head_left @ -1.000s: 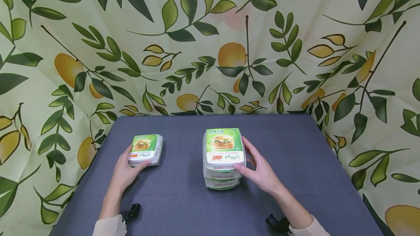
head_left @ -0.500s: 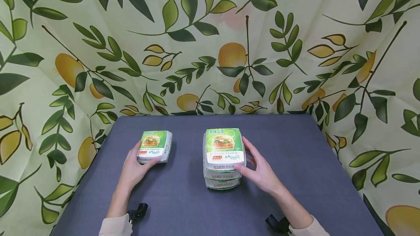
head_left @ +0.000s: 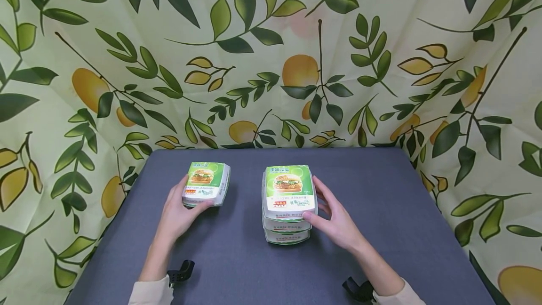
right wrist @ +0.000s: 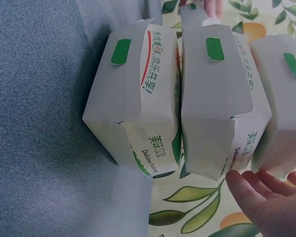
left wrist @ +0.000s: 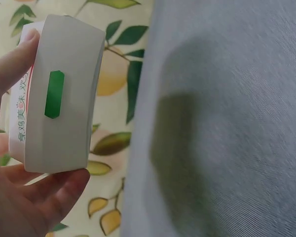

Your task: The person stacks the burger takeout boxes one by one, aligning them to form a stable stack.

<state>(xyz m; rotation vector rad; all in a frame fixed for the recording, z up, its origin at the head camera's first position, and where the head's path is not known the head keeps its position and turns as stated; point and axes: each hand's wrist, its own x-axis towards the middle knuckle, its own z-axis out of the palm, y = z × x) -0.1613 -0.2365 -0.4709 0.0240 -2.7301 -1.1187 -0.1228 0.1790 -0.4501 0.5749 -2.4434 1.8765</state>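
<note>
My left hand (head_left: 179,213) holds a burger box (head_left: 206,182), thumb at the front and fingers along its far left side. In the left wrist view that burger box (left wrist: 64,98) shows a white side with a green tab, and its shadow falls on the cloth apart from it. To its right stands a stack of three matching boxes, with a burger picture on the top box (head_left: 290,187). My right hand (head_left: 336,222) holds the top box at its right side, thumb at the front corner. Beneath are the middle box (right wrist: 207,74) and bottom box (right wrist: 138,84).
A grey-blue cloth (head_left: 245,276) covers the table. Behind and at both sides hangs a curtain (head_left: 262,8) printed with leaves and oranges. A black strap device (head_left: 182,272) sits at the left wrist and another black device (head_left: 357,290) at the right.
My left hand has carried its burger box to the right and farther back, closer to the stack. My right hand and the stacked boxes have stayed in place.
</note>
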